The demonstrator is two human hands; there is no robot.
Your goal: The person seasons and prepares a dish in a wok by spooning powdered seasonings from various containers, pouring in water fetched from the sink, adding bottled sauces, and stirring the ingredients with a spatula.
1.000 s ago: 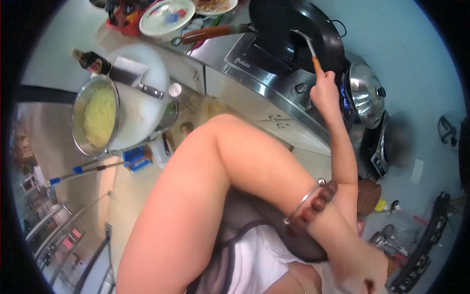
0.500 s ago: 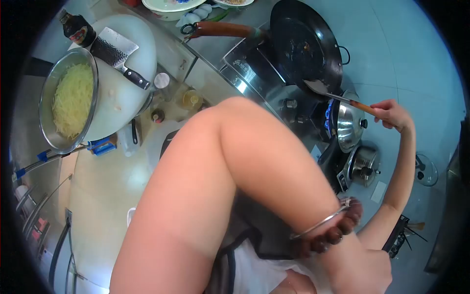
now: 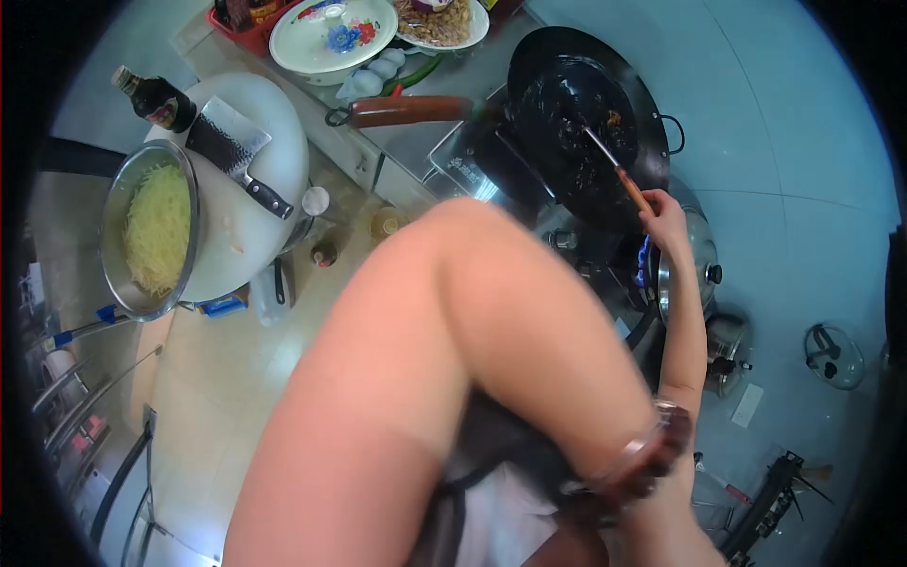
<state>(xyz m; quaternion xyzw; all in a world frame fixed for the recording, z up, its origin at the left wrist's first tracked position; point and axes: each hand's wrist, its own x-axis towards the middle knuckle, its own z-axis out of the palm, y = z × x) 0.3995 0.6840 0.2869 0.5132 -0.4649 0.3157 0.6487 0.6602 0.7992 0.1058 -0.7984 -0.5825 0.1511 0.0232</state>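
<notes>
My right hand [image 3: 664, 224] is closed around the wooden handle of a wok spatula [image 3: 631, 187]. The spatula's metal shaft reaches into a dark wok [image 3: 652, 156], where its blade is hard to make out against the shiny black surface. Small brown bits [image 3: 613, 119] lie in the wok near the shaft. My left arm is bent across the front of the view, with a beaded bracelet at the wrist. Of my left hand [image 3: 661, 524], only a blurred part shows at the bottom edge, and its fingers are hidden.
A lidded pan [image 3: 694, 255] sits over a blue flame beside the wok. At the left, a cleaver [image 3: 236, 156], a dark bottle [image 3: 156, 99] and a bowl of pale shreds [image 3: 159, 227] rest on a round white board [image 3: 241, 213]. A covered dish [image 3: 321, 38] stands at the back.
My right hand has moved left and slightly down, bringing the spatula from the wok's near rim into its middle. The whole view has shifted, showing more of the back counter.
</notes>
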